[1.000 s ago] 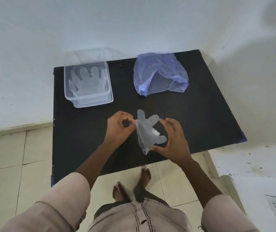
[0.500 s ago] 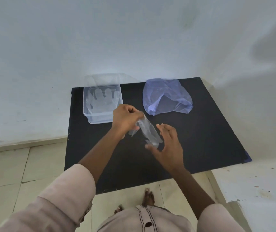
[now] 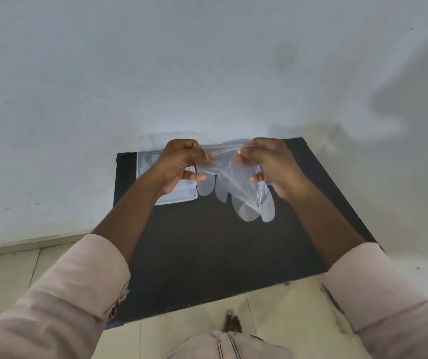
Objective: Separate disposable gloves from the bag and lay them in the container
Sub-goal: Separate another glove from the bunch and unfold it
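Note:
A clear disposable glove (image 3: 236, 189) hangs in the air above the black table (image 3: 207, 255), cuff up and fingers pointing down. My left hand (image 3: 181, 163) pinches the cuff's left side and my right hand (image 3: 267, 164) pinches its right side, stretching it between them. The clear plastic container (image 3: 181, 198) stands at the table's far left, mostly hidden behind my left hand; a glove inside is barely visible. The blue bag is hidden behind my hands and the glove.
A white wall rises right behind the table and along its right side. Tiled floor lies to the left and in front of the table, and my bare foot (image 3: 232, 323) shows below the near edge.
Both hands rose and moved apart, taking the glove's cuff on each side so it now hangs spread with fingers down. The view tilted up, and my hands now cover the bag.

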Demonstrator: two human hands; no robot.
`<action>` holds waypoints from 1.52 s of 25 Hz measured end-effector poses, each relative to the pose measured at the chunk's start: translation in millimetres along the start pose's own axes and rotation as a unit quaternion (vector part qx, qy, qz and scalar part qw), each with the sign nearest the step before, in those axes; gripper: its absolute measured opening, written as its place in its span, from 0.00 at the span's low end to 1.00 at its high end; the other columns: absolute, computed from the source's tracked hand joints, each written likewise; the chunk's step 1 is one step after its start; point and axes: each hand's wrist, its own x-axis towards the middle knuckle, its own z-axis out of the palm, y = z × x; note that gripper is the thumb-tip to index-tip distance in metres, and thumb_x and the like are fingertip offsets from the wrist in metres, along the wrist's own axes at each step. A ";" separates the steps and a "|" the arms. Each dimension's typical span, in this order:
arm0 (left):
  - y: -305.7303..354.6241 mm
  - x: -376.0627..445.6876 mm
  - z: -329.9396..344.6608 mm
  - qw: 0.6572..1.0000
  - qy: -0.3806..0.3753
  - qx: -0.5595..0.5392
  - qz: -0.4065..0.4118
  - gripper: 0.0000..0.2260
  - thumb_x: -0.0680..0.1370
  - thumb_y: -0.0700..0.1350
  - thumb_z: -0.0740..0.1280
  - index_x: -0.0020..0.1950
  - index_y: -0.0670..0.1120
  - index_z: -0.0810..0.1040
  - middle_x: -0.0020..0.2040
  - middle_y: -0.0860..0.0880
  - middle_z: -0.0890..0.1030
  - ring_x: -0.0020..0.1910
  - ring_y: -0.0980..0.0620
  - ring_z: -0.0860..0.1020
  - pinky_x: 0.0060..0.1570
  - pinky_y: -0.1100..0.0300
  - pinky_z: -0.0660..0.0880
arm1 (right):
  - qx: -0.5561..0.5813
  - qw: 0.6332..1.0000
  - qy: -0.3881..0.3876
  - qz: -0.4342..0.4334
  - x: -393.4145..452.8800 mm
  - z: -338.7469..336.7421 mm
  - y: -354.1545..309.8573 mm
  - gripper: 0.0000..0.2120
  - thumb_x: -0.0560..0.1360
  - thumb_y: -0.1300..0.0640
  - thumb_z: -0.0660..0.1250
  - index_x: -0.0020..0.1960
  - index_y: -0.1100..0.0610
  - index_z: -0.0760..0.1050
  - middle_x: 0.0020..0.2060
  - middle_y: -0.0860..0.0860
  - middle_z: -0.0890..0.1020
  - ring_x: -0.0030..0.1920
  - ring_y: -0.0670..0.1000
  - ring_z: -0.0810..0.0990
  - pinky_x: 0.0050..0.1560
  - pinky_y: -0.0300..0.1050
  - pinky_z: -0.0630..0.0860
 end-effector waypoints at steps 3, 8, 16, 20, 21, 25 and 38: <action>12.0 -1.0 -0.3 1.000 -0.028 0.008 0.011 0.11 0.72 0.37 0.74 0.51 0.47 0.80 0.51 0.43 0.82 0.52 0.48 0.82 0.35 0.56 0.80 | 0.013 1.000 -0.018 0.005 1.2 4.7 -24.0 0.02 0.74 0.60 0.69 0.43 0.56 0.78 0.36 0.50 0.84 0.39 0.47 0.84 0.31 0.38 0.74; 32.2 0.4 12.4 0.996 0.021 0.070 0.056 0.14 0.72 0.44 0.76 0.51 0.36 0.82 0.45 0.45 0.83 0.44 0.50 0.85 0.32 0.56 0.82 | -0.011 0.999 0.003 0.033 2.7 6.8 -43.0 0.02 0.75 0.59 0.68 0.43 0.56 0.78 0.34 0.49 0.84 0.36 0.47 0.83 0.39 0.43 0.77; 66.0 17.7 24.1 0.989 0.092 0.101 0.059 0.16 0.70 0.42 0.76 0.50 0.31 0.80 0.47 0.41 0.85 0.37 0.51 0.85 0.30 0.57 0.80 | -0.055 0.942 0.318 -0.091 -54.4 17.9 33.8 0.11 0.72 0.53 0.72 0.48 0.59 0.77 0.41 0.47 0.80 0.38 0.39 0.78 0.38 0.28 0.72; 75.4 25.7 28.8 0.988 0.100 0.105 0.056 0.16 0.69 0.43 0.77 0.50 0.33 0.81 0.46 0.42 0.86 0.38 0.50 0.86 0.30 0.58 0.79 | 0.065 0.962 0.230 0.133 -62.6 34.2 74.3 0.11 0.71 0.48 0.73 0.43 0.56 0.79 0.37 0.51 0.80 0.36 0.47 0.75 0.38 0.42 0.74; 76.7 26.8 29.9 0.988 0.099 0.106 0.056 0.16 0.69 0.43 0.77 0.50 0.33 0.81 0.46 0.42 0.86 0.38 0.50 0.86 0.30 0.58 0.79 | 0.107 0.955 0.213 0.176 -56.8 33.3 75.1 0.11 0.71 0.47 0.73 0.45 0.54 0.79 0.40 0.51 0.80 0.40 0.48 0.75 0.42 0.45 0.75; 79.5 28.9 32.5 0.987 0.103 0.110 0.050 0.15 0.69 0.43 0.77 0.50 0.35 0.82 0.44 0.43 0.86 0.38 0.49 0.86 0.30 0.57 0.80 | 0.256 0.922 0.214 0.194 -35.6 28.5 72.7 0.16 0.70 0.49 0.74 0.54 0.56 0.80 0.49 0.53 0.81 0.48 0.51 0.77 0.48 0.48 0.74; 85.0 36.5 35.5 0.987 0.110 0.106 0.046 0.15 0.69 0.43 0.77 0.51 0.35 0.82 0.47 0.40 0.86 0.41 0.46 0.86 0.31 0.56 0.81 | 0.271 0.911 0.229 0.211 -34.3 15.8 89.3 0.09 0.71 0.58 0.73 0.51 0.58 0.80 0.47 0.53 0.81 0.49 0.52 0.78 0.48 0.49 0.74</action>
